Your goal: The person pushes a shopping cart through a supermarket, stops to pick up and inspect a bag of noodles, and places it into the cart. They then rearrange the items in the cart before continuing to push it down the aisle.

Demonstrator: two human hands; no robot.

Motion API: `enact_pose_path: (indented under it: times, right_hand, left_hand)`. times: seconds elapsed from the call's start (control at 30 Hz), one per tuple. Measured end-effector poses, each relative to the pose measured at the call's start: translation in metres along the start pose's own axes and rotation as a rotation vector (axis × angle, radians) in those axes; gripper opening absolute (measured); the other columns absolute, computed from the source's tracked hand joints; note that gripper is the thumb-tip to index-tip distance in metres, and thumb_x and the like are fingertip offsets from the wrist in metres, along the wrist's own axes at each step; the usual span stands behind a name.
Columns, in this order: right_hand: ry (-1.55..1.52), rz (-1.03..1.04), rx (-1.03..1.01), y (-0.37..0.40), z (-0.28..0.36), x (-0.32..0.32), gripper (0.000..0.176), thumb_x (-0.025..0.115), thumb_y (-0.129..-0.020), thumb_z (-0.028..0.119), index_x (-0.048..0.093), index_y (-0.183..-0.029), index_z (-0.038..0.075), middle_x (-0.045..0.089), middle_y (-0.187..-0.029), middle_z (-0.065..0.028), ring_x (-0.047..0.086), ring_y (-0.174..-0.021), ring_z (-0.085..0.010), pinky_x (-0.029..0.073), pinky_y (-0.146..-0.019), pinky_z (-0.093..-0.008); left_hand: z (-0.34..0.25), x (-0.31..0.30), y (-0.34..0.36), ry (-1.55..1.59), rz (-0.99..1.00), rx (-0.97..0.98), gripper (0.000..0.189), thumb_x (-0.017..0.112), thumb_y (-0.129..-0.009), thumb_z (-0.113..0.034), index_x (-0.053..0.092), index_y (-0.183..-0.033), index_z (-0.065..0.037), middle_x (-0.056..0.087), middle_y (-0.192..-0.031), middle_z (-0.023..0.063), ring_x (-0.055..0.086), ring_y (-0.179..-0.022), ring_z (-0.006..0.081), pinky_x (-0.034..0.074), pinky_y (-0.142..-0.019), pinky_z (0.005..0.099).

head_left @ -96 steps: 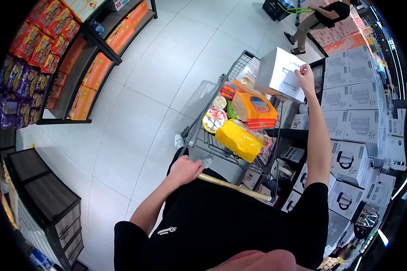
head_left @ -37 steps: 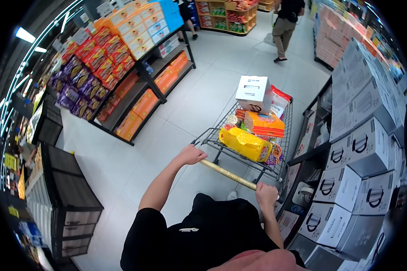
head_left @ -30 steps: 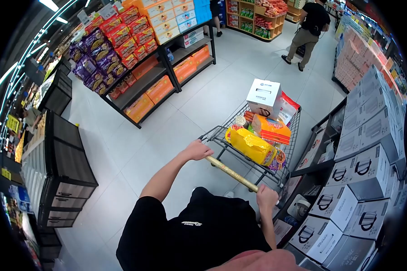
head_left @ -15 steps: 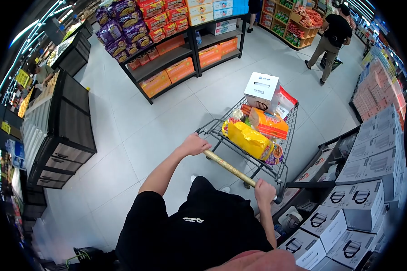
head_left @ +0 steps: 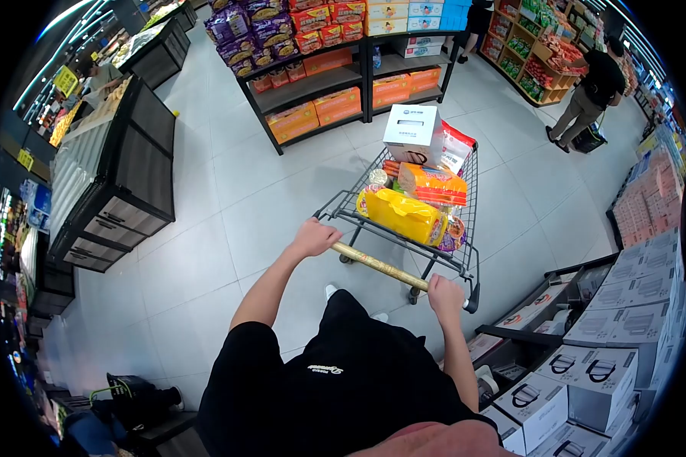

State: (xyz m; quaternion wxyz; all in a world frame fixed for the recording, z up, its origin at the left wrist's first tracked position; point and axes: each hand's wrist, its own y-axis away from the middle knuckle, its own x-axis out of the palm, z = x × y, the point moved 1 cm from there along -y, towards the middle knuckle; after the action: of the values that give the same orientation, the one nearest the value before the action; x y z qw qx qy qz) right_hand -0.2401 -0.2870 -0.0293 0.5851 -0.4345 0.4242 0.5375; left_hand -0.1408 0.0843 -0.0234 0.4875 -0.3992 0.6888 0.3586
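Observation:
My left hand (head_left: 315, 237) is wrapped round the left end of the shopping cart handle (head_left: 381, 266). Near its right end, my right hand (head_left: 445, 294) grips the same yellowish bar. Beyond the handle is the wire basket of the shopping cart (head_left: 472, 199). A yellow package (head_left: 405, 216) lies closest to me in it, with an orange package (head_left: 433, 184) behind. A white box (head_left: 414, 134) with a slot in its top stands at the far end, beside a red and white bag (head_left: 456, 146). Sausage-like sticks and a round pale-lidded item sit on the left, partly covered.
Ahead stands a black shelf rack (head_left: 320, 79) with purple and red packs. Stacked white boxes (head_left: 537, 400) line the right side close to the cart. A dark wooden display counter (head_left: 133, 164) is on the left. Far right, a person in black (head_left: 596, 84) stands beside a dark basket.
The cart has turned leftward in view, and its handle lies more level. The shelves and the left counter have shifted right in view. Both hands keep hold of the bar.

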Motion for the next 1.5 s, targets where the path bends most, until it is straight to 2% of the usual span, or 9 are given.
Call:
enact_pose_path:
  times: [0.03,0.13,0.33,0.47,0.5,0.57,0.93,1.1,1.5]
  right_hand:
    - [-0.010,-0.009,-0.021,0.015,-0.045,0.001,0.046,0.044,-0.097,0.030,0.069,-0.069,0.004,0.066,-0.065,-0.0193,0.064,-0.058,-0.0395,0.051,-0.062,-0.0509]
    - [-0.016,-0.005,-0.050,-0.009,-0.042,0.005,0.046,0.043,-0.096,0.032,0.070,-0.072,0.005,0.066,-0.067,-0.0215,0.064,-0.061,-0.0423,0.051,-0.063,-0.0534]
    - [0.018,-0.015,-0.162,-0.046,-0.082,0.012,0.042,0.048,-0.092,0.032,0.072,-0.071,0.005,0.066,-0.065,-0.0194,0.065,-0.060,-0.0395,0.053,-0.064,-0.0500]
    - [-0.004,0.104,-0.222,-0.083,-0.076,0.020,0.038,0.048,-0.090,0.032,0.072,-0.076,0.007,0.068,-0.071,-0.0187,0.067,-0.066,-0.0387,0.054,-0.066,-0.0502]
    - [-0.034,0.130,-0.237,-0.085,-0.112,0.020,0.036,0.047,-0.090,0.032,0.072,-0.078,0.008,0.069,-0.073,-0.0180,0.068,-0.068,-0.0385,0.054,-0.067,-0.0504]
    - [0.002,0.195,-0.232,-0.096,-0.118,0.021,0.036,0.046,-0.089,0.034,0.073,-0.085,0.010,0.071,-0.080,-0.0159,0.069,-0.075,-0.0377,0.054,-0.071,-0.0510]
    - [0.107,0.475,-0.305,-0.158,-0.103,0.029,0.039,0.047,-0.088,0.040,0.074,-0.098,0.014,0.073,-0.097,-0.0112,0.070,-0.091,-0.0321,0.054,-0.079,-0.0471]
    - [0.169,0.614,-0.373,-0.185,-0.110,0.035,0.038,0.048,-0.085,0.040,0.074,-0.099,0.016,0.073,-0.100,-0.0084,0.069,-0.094,-0.0309,0.054,-0.082,-0.0455]
    - [0.234,0.659,-0.589,-0.283,-0.162,0.056,0.038,0.052,-0.083,0.041,0.072,-0.104,0.017,0.073,-0.101,-0.0096,0.068,-0.097,-0.0301,0.053,-0.084,-0.0438]
  left_hand:
    - [-0.044,0.021,0.010,-0.008,-0.015,-0.035,0.038,0.043,-0.099,-0.036,0.066,-0.076,-0.016,0.066,-0.071,0.0082,0.057,-0.068,0.0315,0.046,-0.078,0.0414]
    - [-0.037,0.022,0.019,-0.001,-0.058,-0.070,0.037,0.043,-0.099,-0.036,0.065,-0.077,-0.016,0.066,-0.071,0.0088,0.057,-0.067,0.0320,0.045,-0.078,0.0422]
    - [-0.071,0.053,0.034,0.030,-0.171,-0.195,0.037,0.044,-0.098,-0.037,0.068,-0.080,-0.014,0.066,-0.072,0.0114,0.057,-0.066,0.0354,0.046,-0.077,0.0451]
    - [-0.067,0.066,0.041,0.105,-0.251,-0.234,0.038,0.045,-0.098,-0.038,0.068,-0.079,-0.013,0.066,-0.072,0.0132,0.058,-0.067,0.0368,0.047,-0.075,0.0456]
    - [-0.098,0.081,0.037,0.092,-0.261,-0.294,0.038,0.045,-0.098,-0.037,0.068,-0.078,-0.012,0.066,-0.071,0.0130,0.058,-0.067,0.0368,0.047,-0.074,0.0458]
    - [-0.112,0.090,0.037,0.070,-0.315,-0.322,0.039,0.047,-0.097,-0.036,0.068,-0.075,-0.011,0.065,-0.068,0.0128,0.059,-0.065,0.0358,0.047,-0.073,0.0447]
    - [-0.141,0.121,0.047,0.046,-0.541,-0.528,0.035,0.052,-0.094,-0.029,0.067,-0.070,-0.009,0.061,-0.060,0.0146,0.055,-0.057,0.0357,0.046,-0.069,0.0436]
    - [-0.161,0.144,0.041,0.072,-0.596,-0.615,0.034,0.053,-0.094,-0.029,0.067,-0.070,-0.009,0.061,-0.060,0.0152,0.056,-0.058,0.0364,0.046,-0.068,0.0441]
    - [-0.231,0.195,-0.032,0.065,-0.692,-0.814,0.034,0.054,-0.093,-0.029,0.065,-0.068,-0.008,0.059,-0.056,0.0130,0.057,-0.054,0.0330,0.049,-0.075,0.0413]
